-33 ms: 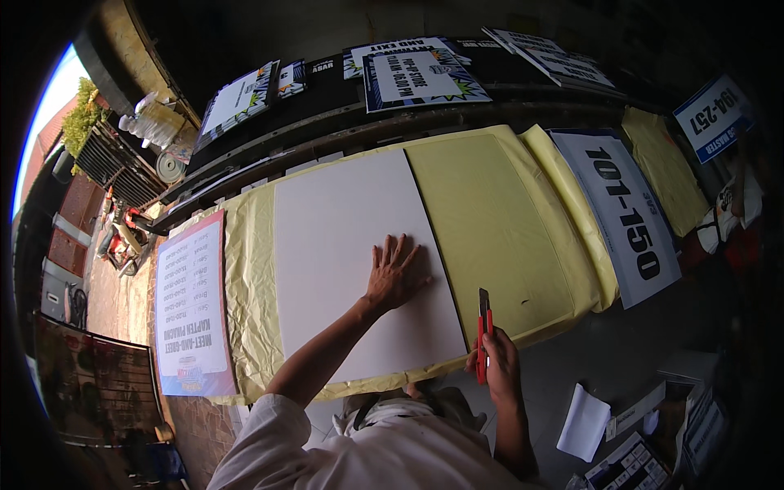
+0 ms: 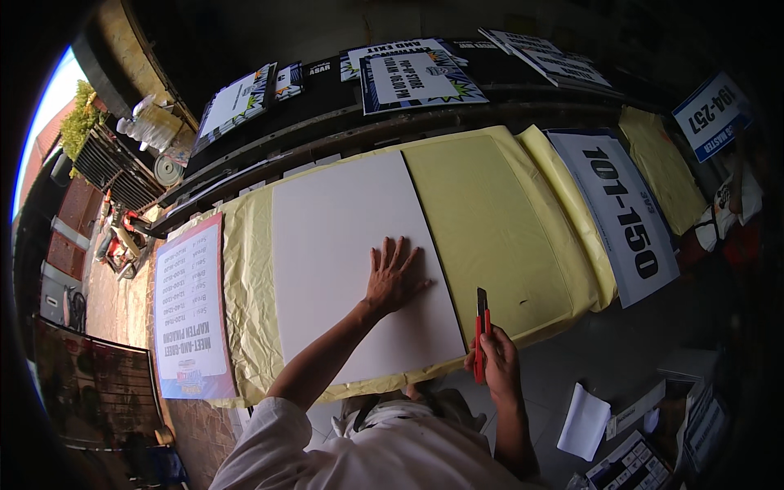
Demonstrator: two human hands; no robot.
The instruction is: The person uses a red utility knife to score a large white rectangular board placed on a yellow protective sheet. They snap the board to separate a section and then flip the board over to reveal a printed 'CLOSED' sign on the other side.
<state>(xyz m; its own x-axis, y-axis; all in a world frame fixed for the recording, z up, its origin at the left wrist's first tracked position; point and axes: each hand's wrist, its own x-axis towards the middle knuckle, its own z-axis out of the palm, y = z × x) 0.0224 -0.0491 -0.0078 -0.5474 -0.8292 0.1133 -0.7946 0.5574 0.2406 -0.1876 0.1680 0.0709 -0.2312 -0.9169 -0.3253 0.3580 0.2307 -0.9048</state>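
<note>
My left hand (image 2: pixel 396 278) lies open, fingers spread, on a large white sheet (image 2: pixel 318 229). The sheet rests on crinkled yellow paper (image 2: pixel 245 253) covering the work table, with a plain pale yellow stretch (image 2: pixel 474 204) to its right. My right hand (image 2: pixel 494 359) grips a red utility knife (image 2: pixel 483 314) upright, with its blade end up, just beside the sheet's lower right edge. A printed board (image 2: pixel 188 302) with a pink and blue border lies at the left, and a white board (image 2: pixel 608 212) with large black print lies at the right.
Printed signs (image 2: pixel 420 82) lie on a black rack beyond the table. At the far right a person (image 2: pixel 731 204) is partly visible beside a blue and white sign (image 2: pixel 706 118). Left are a metal gate (image 2: pixel 114 163) and a red motorbike (image 2: pixel 122 237); boxes (image 2: pixel 678 416) sit on the floor lower right.
</note>
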